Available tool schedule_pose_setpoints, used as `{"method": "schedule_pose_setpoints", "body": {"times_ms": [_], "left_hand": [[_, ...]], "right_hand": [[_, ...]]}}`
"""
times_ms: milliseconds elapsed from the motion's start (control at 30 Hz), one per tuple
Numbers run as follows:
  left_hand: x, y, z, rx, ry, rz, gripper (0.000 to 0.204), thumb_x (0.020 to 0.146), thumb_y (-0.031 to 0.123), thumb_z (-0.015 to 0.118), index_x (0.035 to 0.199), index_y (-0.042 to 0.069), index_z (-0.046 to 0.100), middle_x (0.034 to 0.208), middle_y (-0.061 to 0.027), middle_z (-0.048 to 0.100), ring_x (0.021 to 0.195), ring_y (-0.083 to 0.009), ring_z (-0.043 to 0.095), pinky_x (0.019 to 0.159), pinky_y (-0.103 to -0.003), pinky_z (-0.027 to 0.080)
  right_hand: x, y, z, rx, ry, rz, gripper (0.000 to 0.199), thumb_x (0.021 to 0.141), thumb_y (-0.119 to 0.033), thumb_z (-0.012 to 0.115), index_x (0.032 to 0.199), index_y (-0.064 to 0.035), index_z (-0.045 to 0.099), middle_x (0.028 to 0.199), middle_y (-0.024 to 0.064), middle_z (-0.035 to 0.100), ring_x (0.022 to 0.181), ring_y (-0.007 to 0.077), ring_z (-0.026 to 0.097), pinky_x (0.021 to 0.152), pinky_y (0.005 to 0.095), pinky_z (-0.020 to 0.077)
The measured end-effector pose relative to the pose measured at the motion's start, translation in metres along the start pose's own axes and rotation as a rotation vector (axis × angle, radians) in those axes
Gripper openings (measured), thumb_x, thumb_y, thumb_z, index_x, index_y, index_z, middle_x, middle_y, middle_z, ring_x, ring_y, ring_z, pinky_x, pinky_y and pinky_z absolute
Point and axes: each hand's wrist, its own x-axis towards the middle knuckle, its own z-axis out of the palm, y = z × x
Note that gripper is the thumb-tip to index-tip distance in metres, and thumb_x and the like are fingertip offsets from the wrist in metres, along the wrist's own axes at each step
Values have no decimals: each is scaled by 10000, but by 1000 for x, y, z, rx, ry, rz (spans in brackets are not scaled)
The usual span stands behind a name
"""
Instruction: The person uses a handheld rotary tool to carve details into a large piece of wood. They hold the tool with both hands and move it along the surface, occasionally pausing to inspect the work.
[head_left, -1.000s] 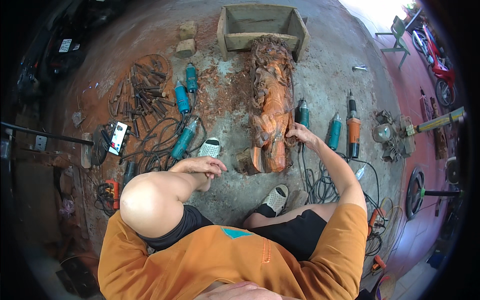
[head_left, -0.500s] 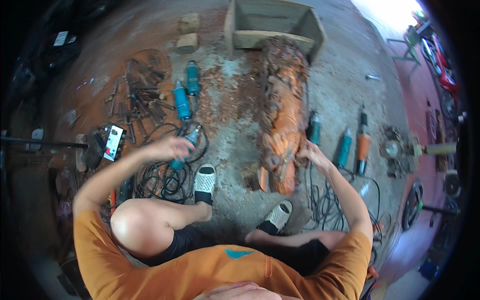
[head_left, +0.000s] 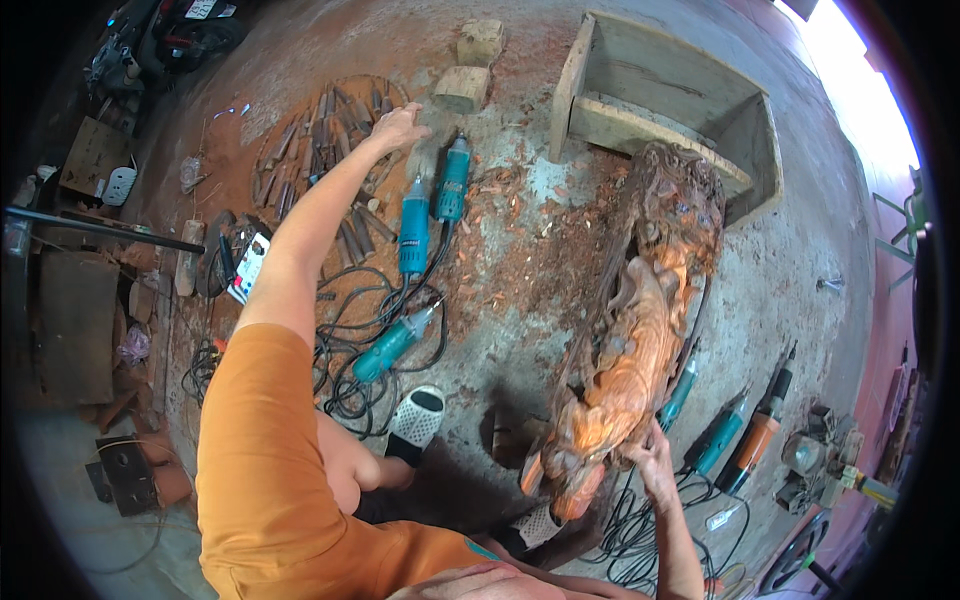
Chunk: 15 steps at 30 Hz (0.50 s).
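Note:
My left hand (head_left: pixel 398 128) reaches far forward over the upper right of a pile of wooden-handled chisels (head_left: pixel 330 128). Its fingers are spread and hold nothing visible. A long carved log (head_left: pixel 640 335), brown and orange with wavy relief, lies to the right of centre, its far end against a wooden box. My right hand (head_left: pixel 655 462) grips the log's near right edge; some fingertips are hidden by the wood. Two teal die grinders (head_left: pixel 413 235) lie below and right of my left hand. A third teal grinder (head_left: pixel 392 345) rests nearer, by my left foot.
Two wooden blocks (head_left: pixel 462 89) sit beyond my left hand. The grey wooden box (head_left: pixel 755 150) stands at far right. Right of the log lie more teal grinders (head_left: pixel 720 440), an orange-and-black power tool (head_left: pixel 757 435) and tangled black cords (head_left: pixel 635 525). Wood chips cover the floor.
My left hand has moved forward from above the near grinder to the chisel pile. My body leans forward and left, and the view has shifted. My right hand stays on the log's edge.

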Motion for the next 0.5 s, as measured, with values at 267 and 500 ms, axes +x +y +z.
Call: {"method": "schedule_pose_setpoints", "body": {"times_ms": [267,500], "left_hand": [[86,33,34,-114,81,-186,937,753,567,701,1497,175,288,1521,-213,282,1389,-415,301,1097,-575,289],[155,46,72,-155,94,-217,988,701,630,719,1503,280,262,1559,-190,212,1409,-480,206,1107,-643,188]], "right_hand": [[2,-12,3,-39,148,128,371,755,-25,656,1098,34,530,819,-11,557,729,95,476,660,246,420],[-2,5,-9,-62,111,274,527,735,13,685,1229,19,504,1101,76,648,997,164,609,897,305,471]]}}
